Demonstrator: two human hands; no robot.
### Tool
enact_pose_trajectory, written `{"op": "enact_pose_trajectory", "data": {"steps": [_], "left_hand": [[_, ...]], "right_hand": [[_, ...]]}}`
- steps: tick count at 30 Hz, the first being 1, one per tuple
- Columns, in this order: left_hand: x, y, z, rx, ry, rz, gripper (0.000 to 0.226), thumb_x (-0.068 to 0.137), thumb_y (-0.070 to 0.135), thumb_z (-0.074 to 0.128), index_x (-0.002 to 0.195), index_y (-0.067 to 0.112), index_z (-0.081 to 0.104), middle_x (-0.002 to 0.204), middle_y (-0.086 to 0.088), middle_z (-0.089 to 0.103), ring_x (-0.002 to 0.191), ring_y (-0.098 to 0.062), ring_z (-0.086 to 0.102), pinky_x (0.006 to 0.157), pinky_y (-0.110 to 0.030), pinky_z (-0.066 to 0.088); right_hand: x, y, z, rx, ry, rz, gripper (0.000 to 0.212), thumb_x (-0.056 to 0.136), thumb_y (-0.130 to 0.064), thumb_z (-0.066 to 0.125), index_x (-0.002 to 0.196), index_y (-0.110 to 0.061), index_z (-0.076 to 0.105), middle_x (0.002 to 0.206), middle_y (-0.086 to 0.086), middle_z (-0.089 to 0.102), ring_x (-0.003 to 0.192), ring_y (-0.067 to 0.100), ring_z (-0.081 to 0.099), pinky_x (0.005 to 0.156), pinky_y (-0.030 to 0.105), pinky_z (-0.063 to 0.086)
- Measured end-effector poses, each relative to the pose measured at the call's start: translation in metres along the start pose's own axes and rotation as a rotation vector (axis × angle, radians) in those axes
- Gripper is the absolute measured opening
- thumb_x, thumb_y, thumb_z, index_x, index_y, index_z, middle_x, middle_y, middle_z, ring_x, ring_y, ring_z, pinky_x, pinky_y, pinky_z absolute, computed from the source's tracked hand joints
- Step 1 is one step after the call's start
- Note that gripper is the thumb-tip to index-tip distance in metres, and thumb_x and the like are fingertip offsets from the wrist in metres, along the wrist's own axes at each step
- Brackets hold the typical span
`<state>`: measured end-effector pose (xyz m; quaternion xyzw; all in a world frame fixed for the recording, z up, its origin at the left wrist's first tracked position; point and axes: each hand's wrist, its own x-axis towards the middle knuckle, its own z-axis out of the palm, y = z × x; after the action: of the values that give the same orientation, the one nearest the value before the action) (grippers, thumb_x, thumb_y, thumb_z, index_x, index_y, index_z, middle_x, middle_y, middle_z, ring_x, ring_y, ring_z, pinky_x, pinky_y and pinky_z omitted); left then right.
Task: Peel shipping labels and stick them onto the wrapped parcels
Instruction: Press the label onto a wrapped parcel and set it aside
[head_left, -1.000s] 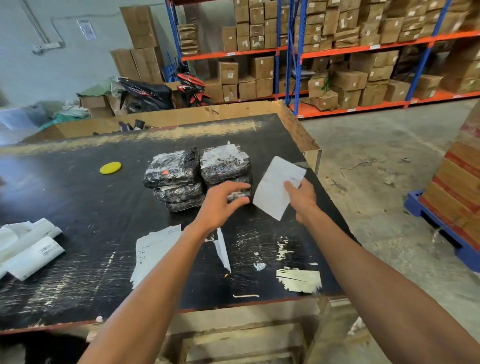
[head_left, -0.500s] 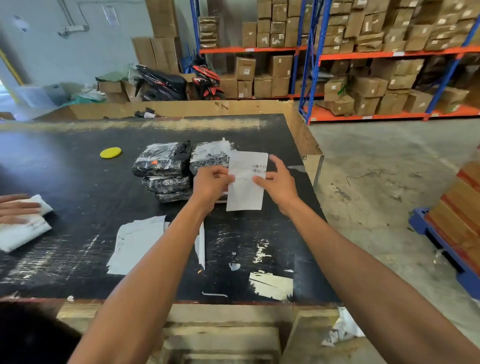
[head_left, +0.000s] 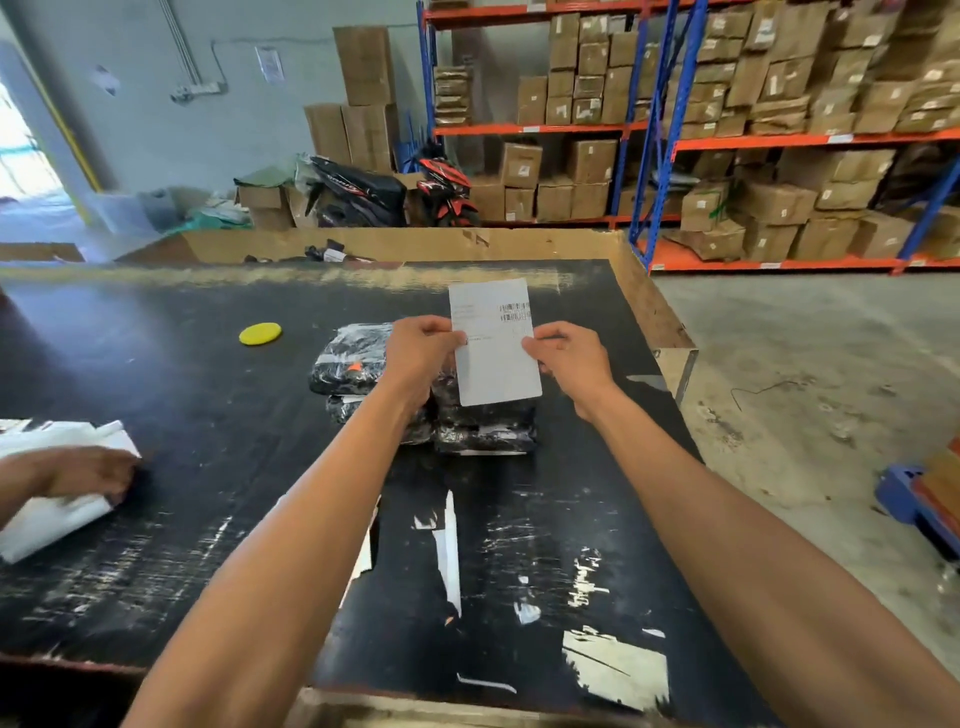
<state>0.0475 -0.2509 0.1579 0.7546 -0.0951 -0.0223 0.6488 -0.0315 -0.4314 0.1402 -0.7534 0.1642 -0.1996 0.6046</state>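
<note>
A white shipping label (head_left: 494, 345) with a barcode near its top stands upright in the air, printed side towards me. My left hand (head_left: 423, 353) pinches its left edge and my right hand (head_left: 569, 358) pinches its right edge. Behind and below the label lie two short stacks of black plastic-wrapped parcels (head_left: 358, 364) on the black table (head_left: 156, 374). The right stack (head_left: 485, 431) is mostly hidden by the label and my hands.
A yellow disc (head_left: 260, 333) lies left of the parcels. Another person's hand (head_left: 85, 475) rests on white paper sheets (head_left: 52, 514) at the left edge. Torn backing strips (head_left: 449, 551) and scraps (head_left: 618, 667) litter the near table. Shelves of cartons (head_left: 753, 156) stand behind.
My left hand came off the parcels and took the label's left edge. Both hands turned the label upright and raised it. Another person's hand came in at the left.
</note>
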Motion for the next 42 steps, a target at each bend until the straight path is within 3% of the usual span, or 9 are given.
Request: {"op": "enact_pose_trajectory", "data": {"steps": [10, 17, 21, 25, 29, 34, 38, 40, 42], "left_hand": [[0.080, -0.008, -0.025, 0.129, -0.088, -0.030, 0.011, 0.082, 0.001, 0.074, 0.073, 0.007, 0.071, 0.081, -0.015, 0.073, 0.068, -0.023, 0.064, 0.074, -0.037, 0.061], [0.096, -0.024, -0.016, 0.195, -0.163, -0.066, 0.012, 0.080, -0.005, 0.072, 0.069, 0.000, 0.070, 0.087, -0.016, 0.076, 0.086, -0.036, 0.074, 0.078, -0.049, 0.062], [0.090, -0.025, -0.014, 0.263, -0.124, -0.054, 0.013, 0.078, -0.006, 0.074, 0.071, 0.004, 0.072, 0.086, -0.012, 0.076, 0.077, -0.028, 0.074, 0.073, -0.041, 0.063], [0.082, -0.026, -0.013, 0.362, -0.117, 0.017, 0.015, 0.076, -0.006, 0.074, 0.077, 0.009, 0.072, 0.080, -0.006, 0.073, 0.068, -0.020, 0.066, 0.053, -0.027, 0.051], [0.070, -0.027, -0.009, 0.431, -0.140, 0.101, 0.024, 0.074, -0.009, 0.070, 0.094, 0.005, 0.071, 0.086, -0.008, 0.073, 0.078, -0.023, 0.069, 0.072, -0.041, 0.061], [0.063, -0.033, -0.002, 0.616, -0.115, 0.265, 0.029, 0.079, -0.005, 0.066, 0.107, 0.001, 0.066, 0.101, -0.012, 0.072, 0.086, -0.023, 0.065, 0.066, -0.032, 0.050], [0.060, -0.038, 0.006, 0.744, -0.093, 0.303, 0.028, 0.085, -0.003, 0.062, 0.113, -0.004, 0.061, 0.111, -0.020, 0.066, 0.105, -0.033, 0.061, 0.081, -0.038, 0.051], [0.054, -0.040, 0.009, 0.830, -0.098, 0.307, 0.051, 0.091, 0.001, 0.060, 0.138, -0.007, 0.042, 0.140, -0.027, 0.046, 0.134, -0.039, 0.042, 0.104, -0.037, 0.041], [0.047, -0.041, 0.009, 0.799, -0.075, 0.295, 0.086, 0.093, 0.005, 0.063, 0.154, -0.006, 0.003, 0.160, -0.030, 0.008, 0.148, -0.040, 0.016, 0.113, -0.034, 0.031]], "right_hand": [[0.046, -0.009, 0.048, -0.178, 0.096, 0.014, 0.010, 0.087, -0.020, 0.076, 0.095, -0.021, 0.070, 0.091, -0.003, 0.070, 0.084, 0.011, 0.065, 0.083, 0.027, 0.053], [0.054, -0.002, 0.053, -0.355, 0.130, 0.019, 0.013, 0.089, -0.017, 0.071, 0.101, -0.016, 0.072, 0.091, -0.003, 0.069, 0.091, 0.013, 0.064, 0.084, 0.026, 0.050], [0.058, 0.001, 0.056, -0.411, 0.128, 0.022, 0.017, 0.089, -0.017, 0.069, 0.106, -0.014, 0.073, 0.098, 0.003, 0.072, 0.080, 0.010, 0.064, 0.079, 0.025, 0.049], [0.060, 0.007, 0.056, -0.460, 0.095, -0.006, 0.023, 0.088, -0.019, 0.072, 0.110, -0.013, 0.071, 0.097, 0.001, 0.069, 0.101, 0.017, 0.063, 0.088, 0.030, 0.052], [0.059, 0.013, 0.060, -0.497, 0.102, -0.040, 0.027, 0.087, -0.023, 0.075, 0.113, -0.014, 0.068, 0.096, -0.001, 0.068, 0.097, 0.015, 0.062, 0.093, 0.031, 0.053], [0.052, 0.022, 0.068, -0.533, 0.148, -0.102, 0.029, 0.090, -0.021, 0.072, 0.116, -0.012, 0.066, 0.108, 0.005, 0.071, 0.103, 0.021, 0.066, 0.093, 0.037, 0.054], [0.048, 0.024, 0.066, -0.550, 0.187, -0.126, 0.051, 0.090, -0.024, 0.074, 0.134, -0.011, 0.052, 0.134, 0.010, 0.049, 0.113, 0.025, 0.056, 0.093, 0.033, 0.041], [0.047, 0.025, 0.063, -0.526, 0.195, -0.128, 0.050, 0.088, -0.026, 0.076, 0.128, -0.012, 0.049, 0.129, 0.008, 0.045, 0.102, 0.023, 0.054, 0.084, 0.029, 0.037], [0.047, 0.028, 0.061, -0.517, 0.177, -0.175, 0.034, 0.087, -0.024, 0.076, 0.110, -0.013, 0.053, 0.115, 0.003, 0.048, 0.094, 0.020, 0.054, 0.079, 0.030, 0.038]]}}
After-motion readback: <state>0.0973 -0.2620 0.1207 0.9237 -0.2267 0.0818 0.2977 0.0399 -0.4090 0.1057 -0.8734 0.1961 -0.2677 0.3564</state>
